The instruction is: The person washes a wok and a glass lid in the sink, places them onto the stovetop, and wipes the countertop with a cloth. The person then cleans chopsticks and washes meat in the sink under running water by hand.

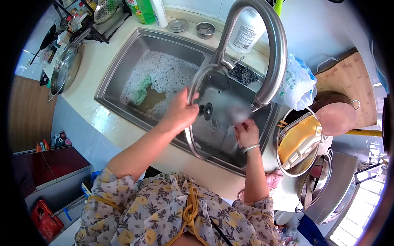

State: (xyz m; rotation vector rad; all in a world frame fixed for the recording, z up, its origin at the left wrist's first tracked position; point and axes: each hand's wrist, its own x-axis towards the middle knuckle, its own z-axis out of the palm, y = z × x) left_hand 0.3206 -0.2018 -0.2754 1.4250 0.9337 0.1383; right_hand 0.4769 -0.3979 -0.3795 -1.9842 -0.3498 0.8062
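Note:
A clear pot lid with a steel rim [189,137] is tilted over the right sink basin. Its dark knob [208,110] shows near the middle. My left hand [182,110] is closed round the lid's left rim, thumb and fingers pinching it. Lower on the right side, my right hand [247,133], with a bracelet at the wrist, has its fingers curled against the lid. A smeared patch just above those fingertips hides detail there. The curved faucet [280,45] reaches over the basin, its spout close above my right hand.
Suds and a green cloth [142,90] lie in the left basin [119,74]. On the right counter stands a pot [297,174] holding a yellow and a cream plastic item. Behind the sink are a white bottle [246,33], a small steel cup [205,29] and a black scrubber [243,74].

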